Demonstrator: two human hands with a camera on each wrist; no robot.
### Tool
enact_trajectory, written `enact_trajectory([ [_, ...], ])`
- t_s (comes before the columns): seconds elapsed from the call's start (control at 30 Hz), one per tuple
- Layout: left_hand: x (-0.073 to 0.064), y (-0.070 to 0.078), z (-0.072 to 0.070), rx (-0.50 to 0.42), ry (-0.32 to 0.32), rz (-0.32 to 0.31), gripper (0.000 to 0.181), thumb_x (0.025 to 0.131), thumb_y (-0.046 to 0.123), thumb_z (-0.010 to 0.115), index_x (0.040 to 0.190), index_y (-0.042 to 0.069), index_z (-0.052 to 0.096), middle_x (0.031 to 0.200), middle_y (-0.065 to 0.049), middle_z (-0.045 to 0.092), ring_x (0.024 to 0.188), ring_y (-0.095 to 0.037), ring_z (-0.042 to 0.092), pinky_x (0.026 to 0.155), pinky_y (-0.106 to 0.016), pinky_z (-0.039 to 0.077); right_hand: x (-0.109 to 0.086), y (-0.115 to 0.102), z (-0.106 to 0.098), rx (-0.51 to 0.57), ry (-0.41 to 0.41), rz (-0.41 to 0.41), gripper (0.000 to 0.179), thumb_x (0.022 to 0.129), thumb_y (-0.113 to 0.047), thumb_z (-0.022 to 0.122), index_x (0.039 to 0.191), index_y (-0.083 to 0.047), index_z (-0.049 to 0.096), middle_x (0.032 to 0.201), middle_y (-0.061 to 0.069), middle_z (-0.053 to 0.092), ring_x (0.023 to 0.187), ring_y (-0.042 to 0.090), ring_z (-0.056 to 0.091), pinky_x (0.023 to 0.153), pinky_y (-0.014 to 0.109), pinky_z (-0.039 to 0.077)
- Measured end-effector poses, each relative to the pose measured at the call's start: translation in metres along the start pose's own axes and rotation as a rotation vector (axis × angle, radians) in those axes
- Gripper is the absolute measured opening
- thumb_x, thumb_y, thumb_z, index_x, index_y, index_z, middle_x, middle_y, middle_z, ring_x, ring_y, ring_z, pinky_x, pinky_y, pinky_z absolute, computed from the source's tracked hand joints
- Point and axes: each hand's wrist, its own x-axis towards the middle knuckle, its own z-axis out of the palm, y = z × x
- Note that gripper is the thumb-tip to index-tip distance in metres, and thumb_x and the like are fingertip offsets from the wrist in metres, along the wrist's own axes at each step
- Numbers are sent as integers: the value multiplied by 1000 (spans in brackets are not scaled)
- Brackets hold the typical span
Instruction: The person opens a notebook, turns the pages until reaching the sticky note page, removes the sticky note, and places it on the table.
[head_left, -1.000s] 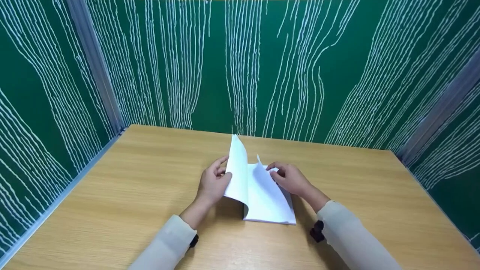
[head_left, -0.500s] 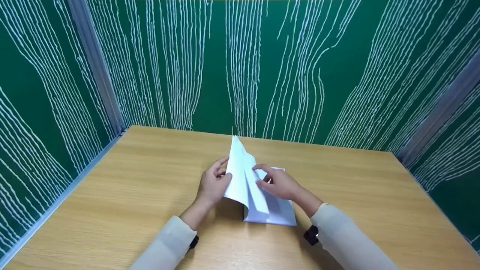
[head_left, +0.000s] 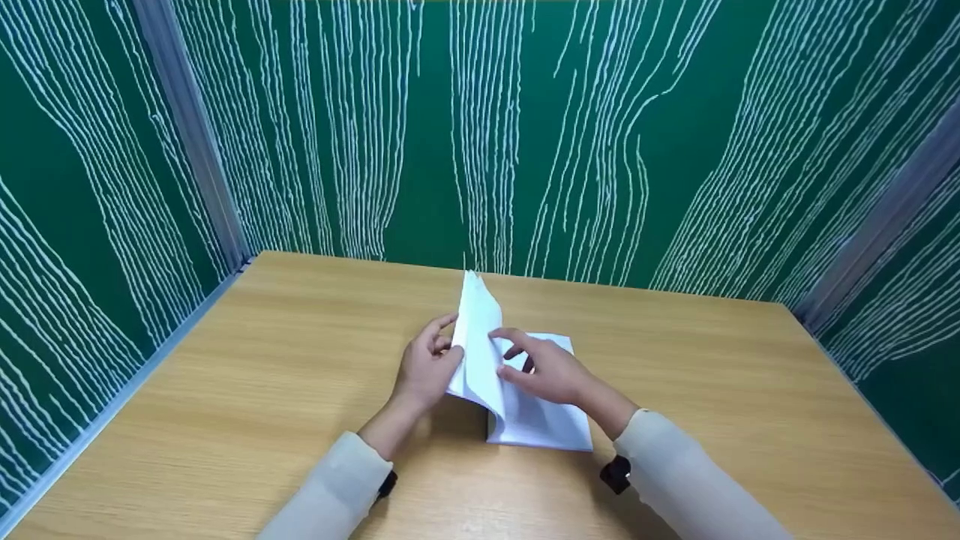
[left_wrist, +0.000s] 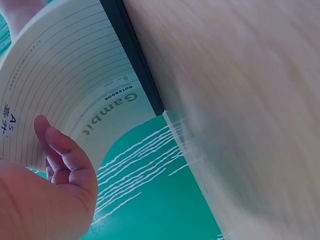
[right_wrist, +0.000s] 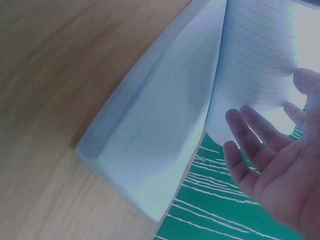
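A notebook [head_left: 540, 424] with a dark spine [left_wrist: 135, 60] lies open on the wooden table. My left hand [head_left: 429, 367] grips its raised left part, thumb on the inner pages and fingers behind. In the left wrist view, the lined cover [left_wrist: 85, 95] reads "Gambit" and "NOTEBOOK" and curves above those fingers. My right hand [head_left: 544, 367] is over the right-hand pages, its index finger and thumb at a raised page [head_left: 484, 360] leaning left. The right wrist view shows ruled lines on the upright page [right_wrist: 260, 55], with the lower fingers [right_wrist: 250, 130] loosely bent and apart.
The wooden table [head_left: 262, 360] spreads around the notebook on every side. Green panels [head_left: 420, 150] with wavy white lines stand behind and at both sides, joined by grey posts [head_left: 199, 135]. Dark bands [head_left: 616, 474] show at the cuffs.
A page has swung from the right side to the left, up against the raised pages. My right hand has moved left with it. The left hand keeps its grip in the same place.
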Motion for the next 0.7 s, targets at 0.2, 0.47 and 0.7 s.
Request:
enact_trajectory([
  [0.2,7,-17,3,21,18,1,44,83,18,51,126,27,43,91,1,65,80,-14,62,72,-29,51,1,0,3,0,9,-20,55,75,-58,51,125,-51,29,113,-1,55,78,12,55,64,25,47],
  [0.47,0,2,-1,-15,-35,-5,50,83,27,56,129,17,40,94,-8,66,78,-16,62,68,-29,51,1,-3,5,-6,7,-17,62,71,-63,52,126,-52,26,116,0,53,80,12,56,64,25,47],
  [0.7,1,0,0,6,-9,43,51,78,13,59,127,12,43,90,-9,66,70,-14,58,61,-26,50,1,-3,3,-18,13,-51,64,72,-62,53,129,-48,27,115,2,53,81,14,56,65,27,46],
])
